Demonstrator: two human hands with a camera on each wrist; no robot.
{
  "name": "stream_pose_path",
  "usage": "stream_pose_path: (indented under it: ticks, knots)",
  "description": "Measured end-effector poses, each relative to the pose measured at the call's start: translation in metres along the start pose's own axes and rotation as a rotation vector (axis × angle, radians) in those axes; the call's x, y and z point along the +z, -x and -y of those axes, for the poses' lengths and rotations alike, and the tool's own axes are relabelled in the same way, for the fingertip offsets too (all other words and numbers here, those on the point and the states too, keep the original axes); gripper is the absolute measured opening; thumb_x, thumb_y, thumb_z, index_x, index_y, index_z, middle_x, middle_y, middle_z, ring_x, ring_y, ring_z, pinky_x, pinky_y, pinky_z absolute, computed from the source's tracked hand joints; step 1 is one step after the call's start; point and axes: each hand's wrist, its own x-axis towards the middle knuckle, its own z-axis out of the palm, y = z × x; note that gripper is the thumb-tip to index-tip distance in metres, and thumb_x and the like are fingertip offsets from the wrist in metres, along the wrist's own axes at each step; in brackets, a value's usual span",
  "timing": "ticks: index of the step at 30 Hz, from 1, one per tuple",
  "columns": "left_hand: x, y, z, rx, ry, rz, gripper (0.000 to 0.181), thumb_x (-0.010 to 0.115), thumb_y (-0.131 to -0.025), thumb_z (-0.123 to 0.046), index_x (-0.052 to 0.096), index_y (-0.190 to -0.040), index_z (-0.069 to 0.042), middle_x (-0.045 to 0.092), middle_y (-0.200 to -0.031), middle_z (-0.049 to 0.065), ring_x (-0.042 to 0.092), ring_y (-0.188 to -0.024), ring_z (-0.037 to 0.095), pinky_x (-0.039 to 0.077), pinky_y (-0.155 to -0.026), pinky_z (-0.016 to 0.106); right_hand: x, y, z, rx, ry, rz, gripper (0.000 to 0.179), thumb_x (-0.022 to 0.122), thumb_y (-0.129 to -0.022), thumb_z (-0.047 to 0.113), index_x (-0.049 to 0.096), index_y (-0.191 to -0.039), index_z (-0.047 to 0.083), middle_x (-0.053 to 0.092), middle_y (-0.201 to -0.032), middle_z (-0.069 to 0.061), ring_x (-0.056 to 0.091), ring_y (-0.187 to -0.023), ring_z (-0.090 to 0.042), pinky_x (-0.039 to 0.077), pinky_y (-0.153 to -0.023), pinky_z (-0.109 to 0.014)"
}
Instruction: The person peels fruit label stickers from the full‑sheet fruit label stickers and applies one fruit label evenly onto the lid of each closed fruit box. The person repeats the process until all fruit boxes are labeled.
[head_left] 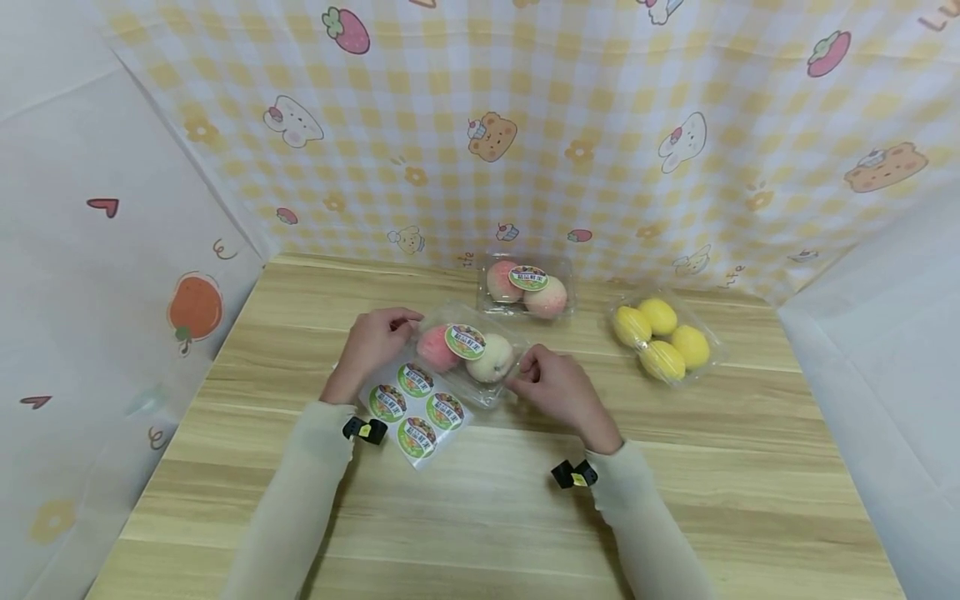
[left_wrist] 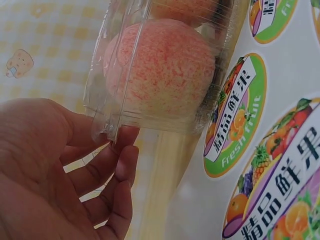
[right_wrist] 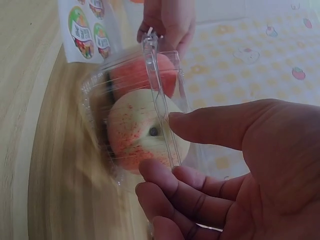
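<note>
Head: the nearer peach box [head_left: 483, 395] overlaps a sticker sheet [head_left: 416, 408] on the tabletop [head_left: 480, 517]; a second peach box [head_left: 510, 309] sits just behind, a lemon box [head_left: 712, 337] rightward; left wrist: the left hand [left_wrist: 40, 170] pinches one end in its fingers; right wrist: the right hand's [right_wrist: 265, 160] fingers pinch the other.

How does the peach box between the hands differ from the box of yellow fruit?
The peach box holds two peaches; the yellow-fruit box holds four lemons. The peach box wears a round sticker; the yellow-fruit box shows none. Both are clear plastic.
</note>
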Motion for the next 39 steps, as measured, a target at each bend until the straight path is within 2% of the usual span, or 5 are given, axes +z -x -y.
stream_pose_path:
  ticks: [10,17,22,30,39]
  knots:
    - [-0.006,-0.008,0.007,-0.056,-0.011,-0.033,0.023,0.065,-0.109,-0.015,0.082,-0.117,-0.002,0.080,-0.105,0.016,0.065,-0.080,0.027,0.047,-0.070,0.037,0.010,-0.008,0.007,0.007,0.084,-0.003,0.030,0.082,-0.099,0.037,0.066,-0.097,0.011,0.064,-0.079,0.002,0.056,-0.068,-0.014,0.046,-0.062,-0.033]
    - [-0.009,-0.015,0.006,-0.049,-0.009,-0.051,0.022,0.064,-0.106,-0.013,0.081,-0.112,-0.002,0.076,-0.093,0.013,0.060,-0.072,0.023,0.046,-0.064,0.036,0.015,-0.010,0.011,0.032,0.095,0.003,0.034,0.082,-0.099,0.041,0.066,-0.097,0.011,0.065,-0.079,0.002,0.058,-0.067,-0.015,0.047,-0.061,-0.032]
    - [-0.011,-0.018,0.004,-0.065,0.015,-0.051,0.025,0.060,-0.107,-0.015,0.080,-0.114,-0.002,0.077,-0.096,0.014,0.059,-0.073,0.024,0.046,-0.065,0.036,0.019,-0.011,0.014,0.026,0.100,-0.005,0.036,0.081,-0.099,0.044,0.065,-0.096,0.012,0.064,-0.078,0.002,0.057,-0.066,-0.014,0.046,-0.059,-0.031]
    - [-0.015,-0.021,0.004,-0.097,0.028,-0.046,0.033,0.061,-0.111,-0.030,0.078,-0.122,-0.003,0.077,-0.106,0.016,0.065,-0.088,0.028,0.049,-0.074,0.039,0.024,-0.014,0.025,0.007,0.111,-0.026,0.036,0.080,-0.100,0.043,0.063,-0.094,0.012,0.062,-0.077,0.003,0.056,-0.066,-0.015,0.045,-0.058,-0.031]
    - [-0.017,-0.023,0.008,-0.137,0.077,-0.029,0.047,0.060,-0.111,-0.035,0.068,-0.143,-0.002,0.072,-0.133,0.020,0.066,-0.123,0.039,0.053,-0.101,0.055,0.027,-0.022,0.037,-0.018,0.096,0.023,0.036,0.076,-0.102,0.040,0.068,-0.108,0.005,0.062,-0.075,0.003,0.056,-0.063,-0.015,0.044,-0.057,-0.032]
